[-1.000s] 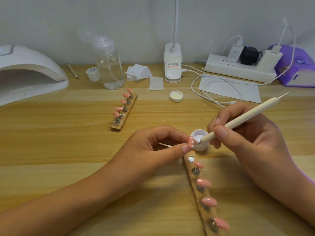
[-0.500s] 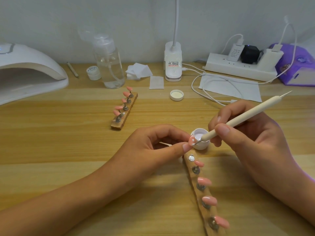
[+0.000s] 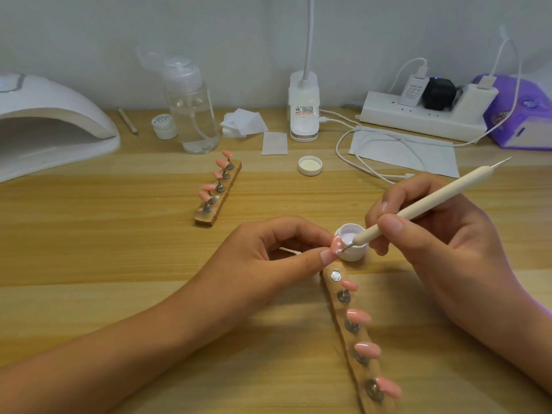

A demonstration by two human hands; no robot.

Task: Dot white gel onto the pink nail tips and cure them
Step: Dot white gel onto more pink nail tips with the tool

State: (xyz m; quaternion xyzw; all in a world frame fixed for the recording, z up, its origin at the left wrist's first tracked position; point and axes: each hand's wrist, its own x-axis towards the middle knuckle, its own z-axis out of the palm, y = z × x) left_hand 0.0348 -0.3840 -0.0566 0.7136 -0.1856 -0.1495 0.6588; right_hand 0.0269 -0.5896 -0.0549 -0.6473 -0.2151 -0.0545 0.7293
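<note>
Above our worktop (image 3: 119, 249), left hand (image 3: 268, 258) pinches a pink nail tip (image 3: 337, 245) beside the gel pot (image 3: 355, 254) for quick reloads; right hand (image 3: 448, 246) grips the dotting pen (image 3: 433, 202).

The right hand (image 3: 442, 243) shifts slightly toward the far edge of the table (image 3: 119, 249), carrying the dotting tool (image 3: 448, 191) with it. The tool's metal tip now sits a touch higher against the pink nail tip (image 3: 337, 245) pinched by the left hand (image 3: 268, 258). White dots show more plainly on that tip.

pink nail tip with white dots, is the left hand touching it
Touching. The head view shows the left hand pinching the pink nail tip between thumb and forefinger.
</note>
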